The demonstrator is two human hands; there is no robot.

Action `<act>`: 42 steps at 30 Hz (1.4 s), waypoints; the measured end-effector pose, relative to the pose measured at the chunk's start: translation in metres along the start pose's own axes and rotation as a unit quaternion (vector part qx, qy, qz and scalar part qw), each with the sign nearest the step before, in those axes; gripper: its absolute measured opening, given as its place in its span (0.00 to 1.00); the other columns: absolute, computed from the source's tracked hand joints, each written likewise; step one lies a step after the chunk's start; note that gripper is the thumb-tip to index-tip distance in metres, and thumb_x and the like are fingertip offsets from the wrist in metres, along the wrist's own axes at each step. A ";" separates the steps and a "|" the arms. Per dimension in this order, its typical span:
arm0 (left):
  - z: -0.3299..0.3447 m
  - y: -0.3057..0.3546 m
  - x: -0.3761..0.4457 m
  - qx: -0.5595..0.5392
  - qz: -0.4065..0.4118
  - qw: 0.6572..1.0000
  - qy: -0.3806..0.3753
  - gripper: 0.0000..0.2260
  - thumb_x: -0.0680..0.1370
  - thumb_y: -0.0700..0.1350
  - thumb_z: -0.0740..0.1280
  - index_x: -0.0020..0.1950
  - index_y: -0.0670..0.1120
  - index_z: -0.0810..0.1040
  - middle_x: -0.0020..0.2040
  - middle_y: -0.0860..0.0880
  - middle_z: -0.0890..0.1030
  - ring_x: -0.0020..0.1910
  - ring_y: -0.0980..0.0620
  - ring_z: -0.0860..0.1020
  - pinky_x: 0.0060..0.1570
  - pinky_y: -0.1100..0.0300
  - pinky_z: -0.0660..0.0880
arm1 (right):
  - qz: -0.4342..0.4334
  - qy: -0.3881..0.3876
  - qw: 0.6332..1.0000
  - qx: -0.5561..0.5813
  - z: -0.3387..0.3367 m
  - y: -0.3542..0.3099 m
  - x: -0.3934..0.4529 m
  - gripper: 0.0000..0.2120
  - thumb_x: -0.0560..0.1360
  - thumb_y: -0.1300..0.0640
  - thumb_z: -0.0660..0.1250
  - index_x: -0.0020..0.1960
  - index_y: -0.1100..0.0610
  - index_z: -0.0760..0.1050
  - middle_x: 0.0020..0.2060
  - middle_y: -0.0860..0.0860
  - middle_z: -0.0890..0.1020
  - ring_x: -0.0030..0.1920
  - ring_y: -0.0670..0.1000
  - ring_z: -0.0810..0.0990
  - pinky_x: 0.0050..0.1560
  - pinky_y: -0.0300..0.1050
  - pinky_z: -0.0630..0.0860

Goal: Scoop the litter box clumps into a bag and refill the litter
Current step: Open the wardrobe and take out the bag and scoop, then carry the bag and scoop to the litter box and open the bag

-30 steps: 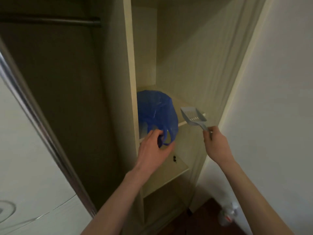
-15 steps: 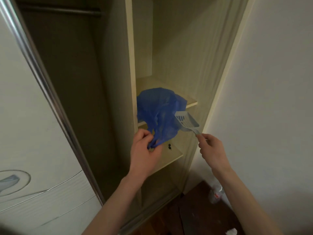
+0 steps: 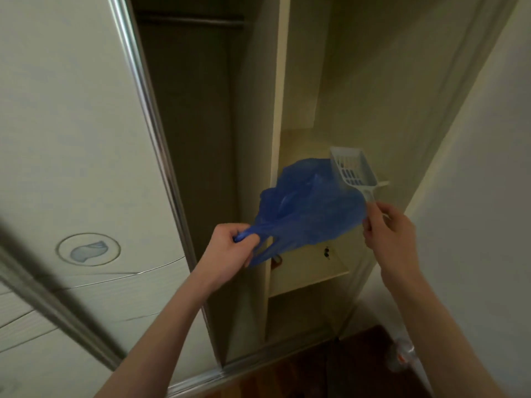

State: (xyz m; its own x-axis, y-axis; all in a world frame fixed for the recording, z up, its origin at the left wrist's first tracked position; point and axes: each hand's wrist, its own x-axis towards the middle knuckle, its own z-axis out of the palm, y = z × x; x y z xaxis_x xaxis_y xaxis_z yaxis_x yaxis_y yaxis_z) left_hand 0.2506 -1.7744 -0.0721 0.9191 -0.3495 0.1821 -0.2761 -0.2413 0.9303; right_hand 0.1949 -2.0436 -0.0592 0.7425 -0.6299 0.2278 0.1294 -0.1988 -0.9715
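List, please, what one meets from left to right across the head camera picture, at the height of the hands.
Sliding door → left hand → blue bag → right hand holding the scoop → wall.

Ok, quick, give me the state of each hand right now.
Left hand: closed, holding the blue bag by its handle.
Right hand: closed, holding the litter scoop by its handle.

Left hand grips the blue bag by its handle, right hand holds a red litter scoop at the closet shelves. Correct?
Not quite. The scoop is pale grey-white, not red, as the head view shows. The rest holds: the left hand grips the blue bag by its handle, and the right hand holds the scoop at the closet shelves.
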 end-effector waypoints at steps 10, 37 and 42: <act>-0.072 -0.004 -0.056 0.015 -0.121 0.991 0.060 0.07 0.69 0.41 0.62 0.30 0.43 0.72 0.25 0.50 0.67 0.24 0.56 0.69 0.30 0.62 0.73 | -0.035 -0.171 0.984 -0.022 0.072 -0.020 -0.023 0.08 0.82 0.52 0.64 0.56 0.53 0.79 0.37 0.50 0.79 0.33 0.41 0.76 0.37 0.38 0.73; -0.316 -0.092 -0.328 0.096 -0.304 0.902 0.291 0.14 0.77 0.52 0.73 0.39 0.43 0.80 0.31 0.53 0.74 0.31 0.56 0.73 0.36 0.60 0.73 | 0.066 -0.618 0.784 0.014 0.311 -0.034 -0.311 0.13 0.83 0.46 0.60 0.54 0.51 0.80 0.29 0.49 0.71 0.28 0.45 0.67 0.27 0.38 0.64; -0.355 -0.097 -0.387 0.092 -0.260 0.868 0.413 0.16 0.80 0.52 0.68 0.39 0.42 0.79 0.31 0.49 0.76 0.31 0.54 0.75 0.37 0.59 0.74 | 0.061 -0.670 0.739 0.017 0.363 -0.047 -0.375 0.12 0.85 0.51 0.57 0.57 0.52 0.79 0.39 0.50 0.86 0.32 0.45 0.77 0.33 0.38 0.73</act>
State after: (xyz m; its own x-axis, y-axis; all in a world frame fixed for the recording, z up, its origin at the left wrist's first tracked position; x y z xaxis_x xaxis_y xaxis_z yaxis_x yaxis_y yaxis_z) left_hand 0.0215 -1.2943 -0.1197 0.8002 0.5997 -0.0115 0.2665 -0.3383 0.9025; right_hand 0.1485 -1.5252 -0.1228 0.7311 0.6734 -0.1099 0.0075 -0.1689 -0.9856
